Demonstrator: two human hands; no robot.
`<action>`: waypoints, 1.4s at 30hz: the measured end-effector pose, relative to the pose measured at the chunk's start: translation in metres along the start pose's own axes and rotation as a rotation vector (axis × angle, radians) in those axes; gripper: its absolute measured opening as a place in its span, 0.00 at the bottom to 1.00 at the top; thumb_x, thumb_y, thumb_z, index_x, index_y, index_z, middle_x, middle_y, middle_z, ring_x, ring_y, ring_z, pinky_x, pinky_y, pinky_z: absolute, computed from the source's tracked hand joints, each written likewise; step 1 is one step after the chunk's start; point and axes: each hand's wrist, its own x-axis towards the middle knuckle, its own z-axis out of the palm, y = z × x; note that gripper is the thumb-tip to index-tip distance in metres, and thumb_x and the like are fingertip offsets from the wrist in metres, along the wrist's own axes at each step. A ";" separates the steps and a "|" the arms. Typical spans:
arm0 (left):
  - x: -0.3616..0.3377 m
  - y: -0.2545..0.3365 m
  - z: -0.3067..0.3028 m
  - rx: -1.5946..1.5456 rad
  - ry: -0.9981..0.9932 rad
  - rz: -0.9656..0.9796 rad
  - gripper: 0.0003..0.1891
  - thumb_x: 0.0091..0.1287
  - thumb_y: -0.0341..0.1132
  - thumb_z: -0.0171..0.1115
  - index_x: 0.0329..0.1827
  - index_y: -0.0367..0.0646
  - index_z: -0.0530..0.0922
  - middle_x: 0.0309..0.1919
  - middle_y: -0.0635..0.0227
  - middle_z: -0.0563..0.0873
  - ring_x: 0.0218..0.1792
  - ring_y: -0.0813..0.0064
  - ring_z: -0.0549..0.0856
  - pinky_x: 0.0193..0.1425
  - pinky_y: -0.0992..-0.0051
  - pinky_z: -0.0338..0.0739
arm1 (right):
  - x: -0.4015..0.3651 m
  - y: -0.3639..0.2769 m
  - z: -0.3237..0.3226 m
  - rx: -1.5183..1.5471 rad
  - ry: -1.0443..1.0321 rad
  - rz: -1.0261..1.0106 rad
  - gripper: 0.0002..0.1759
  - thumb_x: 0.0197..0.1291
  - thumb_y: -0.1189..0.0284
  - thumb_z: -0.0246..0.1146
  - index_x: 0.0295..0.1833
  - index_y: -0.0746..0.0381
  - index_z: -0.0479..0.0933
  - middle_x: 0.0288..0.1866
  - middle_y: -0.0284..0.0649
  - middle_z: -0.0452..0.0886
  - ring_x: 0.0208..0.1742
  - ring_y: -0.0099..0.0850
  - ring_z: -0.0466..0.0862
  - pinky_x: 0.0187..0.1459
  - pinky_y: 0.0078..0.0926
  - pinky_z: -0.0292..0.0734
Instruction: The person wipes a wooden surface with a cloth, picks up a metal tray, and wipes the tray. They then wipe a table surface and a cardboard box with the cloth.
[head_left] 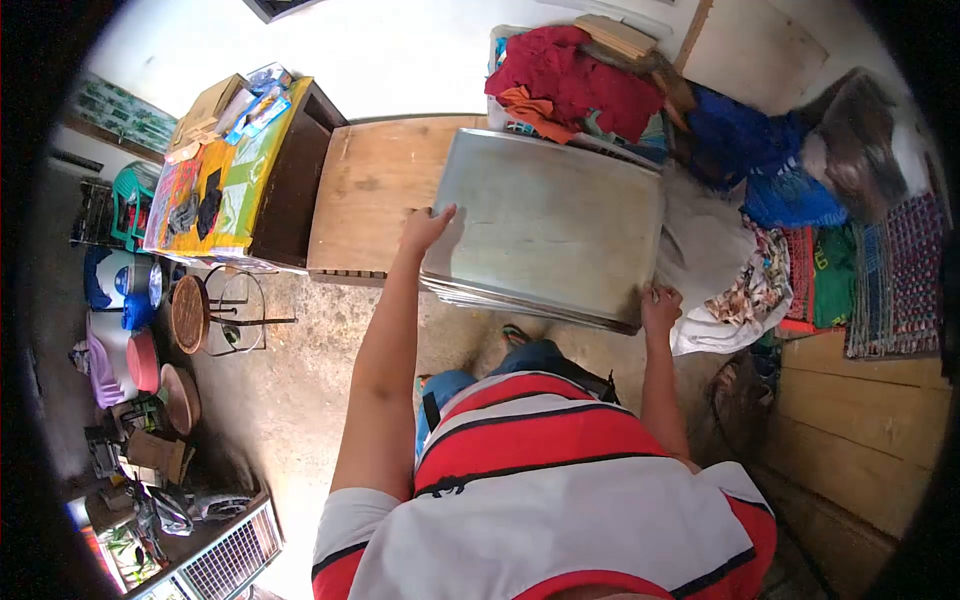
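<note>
A stack of large grey metal trays [550, 225] lies flat in front of me, partly over a low wooden platform [370, 195]. My left hand [425, 228] grips the stack's left edge, fingers on top. My right hand [660, 305] holds its near right corner. Both arms are stretched forward above my red and white striped shirt.
A pile of red and orange clothes [575, 80] sits in a basket behind the trays. White and patterned cloths [725, 270] lie to the right, with woven mats [895, 275] beyond. A small cluttered table [225, 170] stands left, with a stool [190, 315] and buckets [125, 285] on the concrete floor.
</note>
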 end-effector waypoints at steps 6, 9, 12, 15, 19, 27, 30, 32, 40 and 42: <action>-0.024 0.003 0.001 -0.450 -0.072 -0.016 0.40 0.64 0.60 0.59 0.65 0.30 0.70 0.60 0.39 0.76 0.62 0.52 0.77 0.63 0.66 0.72 | 0.027 -0.005 0.036 0.524 -0.052 0.012 0.36 0.63 0.54 0.59 0.68 0.69 0.65 0.66 0.61 0.69 0.68 0.56 0.65 0.69 0.47 0.58; -0.001 -0.067 0.032 -0.582 0.006 -0.119 0.38 0.68 0.56 0.56 0.66 0.27 0.67 0.58 0.45 0.79 0.59 0.57 0.79 0.60 0.67 0.73 | 0.027 -0.009 0.033 0.556 -0.066 0.027 0.44 0.59 0.52 0.64 0.72 0.67 0.58 0.70 0.62 0.63 0.72 0.57 0.61 0.70 0.48 0.57; -0.018 -0.079 0.038 -0.720 -0.033 -0.238 0.34 0.70 0.58 0.53 0.62 0.32 0.73 0.51 0.55 0.82 0.49 0.64 0.82 0.53 0.67 0.76 | 0.001 -0.032 -0.003 0.202 -0.143 -0.177 0.56 0.49 0.49 0.71 0.76 0.61 0.50 0.75 0.62 0.54 0.75 0.57 0.55 0.72 0.47 0.56; -0.057 -0.061 0.030 -0.788 -0.070 -0.292 0.32 0.71 0.56 0.52 0.62 0.33 0.74 0.51 0.58 0.83 0.48 0.68 0.82 0.52 0.69 0.75 | -0.028 -0.068 -0.054 -0.210 -0.400 -0.318 0.69 0.37 0.50 0.78 0.79 0.54 0.40 0.78 0.62 0.43 0.78 0.57 0.47 0.74 0.48 0.52; -0.067 -0.046 0.031 -0.861 -0.053 -0.300 0.30 0.73 0.53 0.51 0.62 0.32 0.75 0.50 0.60 0.83 0.49 0.70 0.81 0.53 0.70 0.75 | -0.031 -0.047 -0.037 -0.255 -0.437 -0.380 0.75 0.32 0.60 0.81 0.80 0.52 0.33 0.79 0.62 0.38 0.79 0.57 0.41 0.75 0.47 0.50; -0.055 -0.063 0.047 -0.825 -0.058 -0.225 0.28 0.73 0.53 0.51 0.60 0.37 0.75 0.49 0.59 0.82 0.50 0.68 0.80 0.54 0.68 0.74 | -0.019 0.003 0.002 -0.007 -0.287 -0.468 0.73 0.34 0.65 0.80 0.79 0.54 0.34 0.77 0.65 0.41 0.78 0.59 0.45 0.75 0.45 0.51; -0.050 -0.063 0.046 -0.630 -0.062 -0.189 0.36 0.71 0.59 0.50 0.72 0.39 0.62 0.63 0.49 0.71 0.66 0.59 0.70 0.68 0.63 0.64 | -0.022 -0.022 -0.014 -0.175 -0.377 -0.392 0.71 0.36 0.61 0.80 0.79 0.54 0.37 0.77 0.65 0.43 0.78 0.60 0.47 0.74 0.51 0.52; -0.046 -0.069 0.052 -0.456 0.000 -0.184 0.42 0.70 0.62 0.48 0.77 0.41 0.52 0.72 0.42 0.60 0.73 0.52 0.61 0.73 0.59 0.58 | -0.028 -0.070 -0.045 -0.324 -0.445 -0.358 0.67 0.39 0.58 0.78 0.79 0.54 0.41 0.78 0.62 0.43 0.77 0.61 0.47 0.73 0.55 0.52; -0.117 -0.082 -0.003 -0.593 0.369 -0.228 0.48 0.66 0.65 0.52 0.79 0.43 0.43 0.77 0.47 0.44 0.77 0.44 0.44 0.78 0.55 0.45 | -0.029 -0.202 0.003 0.177 -0.533 -0.859 0.40 0.55 0.59 0.69 0.70 0.62 0.64 0.72 0.56 0.62 0.71 0.53 0.65 0.69 0.43 0.62; -0.145 -0.106 -0.025 -0.696 0.421 -0.258 0.47 0.67 0.61 0.53 0.79 0.42 0.43 0.78 0.50 0.47 0.77 0.50 0.46 0.78 0.58 0.46 | -0.047 -0.237 0.005 0.192 -0.587 -0.948 0.35 0.56 0.60 0.68 0.67 0.63 0.67 0.67 0.55 0.69 0.67 0.50 0.71 0.66 0.40 0.67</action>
